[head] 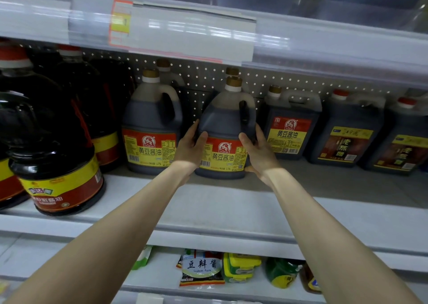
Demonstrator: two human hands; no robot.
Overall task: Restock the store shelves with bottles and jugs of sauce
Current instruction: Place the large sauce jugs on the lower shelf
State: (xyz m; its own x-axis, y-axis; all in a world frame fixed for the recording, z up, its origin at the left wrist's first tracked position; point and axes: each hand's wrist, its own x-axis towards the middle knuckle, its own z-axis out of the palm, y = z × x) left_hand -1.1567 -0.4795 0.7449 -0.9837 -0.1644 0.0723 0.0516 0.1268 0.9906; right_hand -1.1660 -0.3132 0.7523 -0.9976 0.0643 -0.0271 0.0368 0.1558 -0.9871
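Both hands clasp one soy sauce jug (225,130) standing upright on the middle shelf (231,201), at the frame's centre. The left hand (191,146) presses its flank at 9 o'clock, the right hand (257,149) at 3 o'clock; fingers (259,130) wrap behind the jug, thumbs lie on its front. The jug is dark and translucent-shouldered, with a gold cap on a white collar, a moulded handle on its right, and a red-and-yellow label. A matching jug (151,127) stands at its 9 o'clock, a squarer jug (290,123) at its 3 o'clock.
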